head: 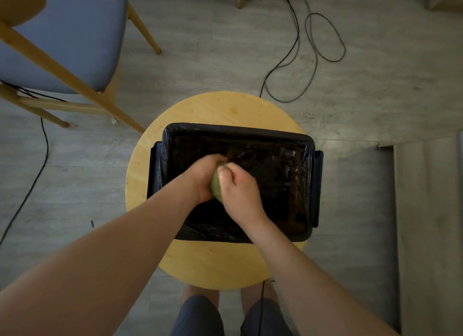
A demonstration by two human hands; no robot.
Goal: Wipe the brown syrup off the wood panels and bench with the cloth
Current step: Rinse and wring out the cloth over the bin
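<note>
Bunched cloth [216, 186], long axis near-to-far, gripped by left hand [202, 176], right hand [238, 188], above lined tub [238, 129]

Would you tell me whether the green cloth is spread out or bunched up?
Bunched up: the cloth shows only as a small wad gripped between left hand and right hand.
</note>
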